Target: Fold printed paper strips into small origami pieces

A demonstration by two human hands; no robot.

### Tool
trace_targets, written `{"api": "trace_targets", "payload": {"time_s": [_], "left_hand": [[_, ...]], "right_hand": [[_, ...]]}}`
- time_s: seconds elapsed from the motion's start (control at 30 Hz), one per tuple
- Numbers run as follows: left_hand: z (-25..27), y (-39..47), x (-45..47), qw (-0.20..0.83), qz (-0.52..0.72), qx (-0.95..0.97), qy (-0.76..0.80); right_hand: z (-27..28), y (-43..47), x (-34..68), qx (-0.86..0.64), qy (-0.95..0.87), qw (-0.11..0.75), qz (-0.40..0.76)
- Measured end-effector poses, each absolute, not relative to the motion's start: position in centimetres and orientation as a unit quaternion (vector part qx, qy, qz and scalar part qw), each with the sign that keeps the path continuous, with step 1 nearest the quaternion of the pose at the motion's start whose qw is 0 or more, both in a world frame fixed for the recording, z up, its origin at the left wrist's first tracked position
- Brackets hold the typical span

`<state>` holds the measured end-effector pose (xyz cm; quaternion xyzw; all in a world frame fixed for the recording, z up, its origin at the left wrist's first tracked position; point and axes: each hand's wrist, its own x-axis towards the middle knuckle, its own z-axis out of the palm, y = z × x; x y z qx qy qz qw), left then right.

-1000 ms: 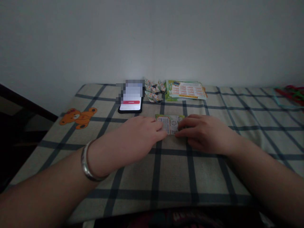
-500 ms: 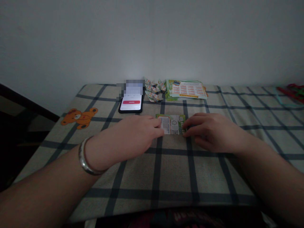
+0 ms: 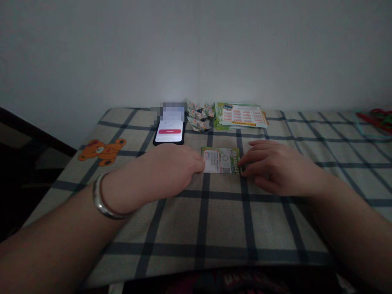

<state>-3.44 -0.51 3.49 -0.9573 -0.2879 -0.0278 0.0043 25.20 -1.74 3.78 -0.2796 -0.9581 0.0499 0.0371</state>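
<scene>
A small green and white printed leaflet (image 3: pixel 221 160) lies flat on the checked tablecloth, its small text and a square code facing up. My left hand (image 3: pixel 167 169), with a silver bangle on its wrist, is closed, the fingertips pinching together at the leaflet's left edge. Bent fingers of my right hand (image 3: pixel 272 167) rest on the cloth at the leaflet's right edge, slightly apart from one another. Whether its fingertips touch the paper is hard to make out.
A lit phone (image 3: pixel 169 130) leans near the wall behind my left hand. Beside it are crumpled wrappers (image 3: pixel 199 115) and a stack of printed sheets (image 3: pixel 241 116). A bear cutout (image 3: pixel 102 152) lies at left; red and green items (image 3: pixel 378 120) at far right.
My left hand has drawn back leftward, uncovering more of the leaflet's left side. My right fingers have shifted slightly right, off its right edge. The leaflet stays in place.
</scene>
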Motion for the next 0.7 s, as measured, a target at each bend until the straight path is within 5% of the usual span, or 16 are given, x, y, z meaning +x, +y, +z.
{"api": "trace_targets", "payload": {"time_s": [0.23, 0.7], "left_hand": [[4.1, -0.8, -2.8, 0.037, 0.006, -0.961, -0.274], [2.4, -0.6, -1.6, 0.024, -0.041, -0.979, -0.198]], "right_hand": [[3.2, -1.7, 24.8, -0.274, -0.948, 0.08, 0.144], [1.4, -1.5, 22.8, -0.269, -0.953, 0.122, 0.061]]}}
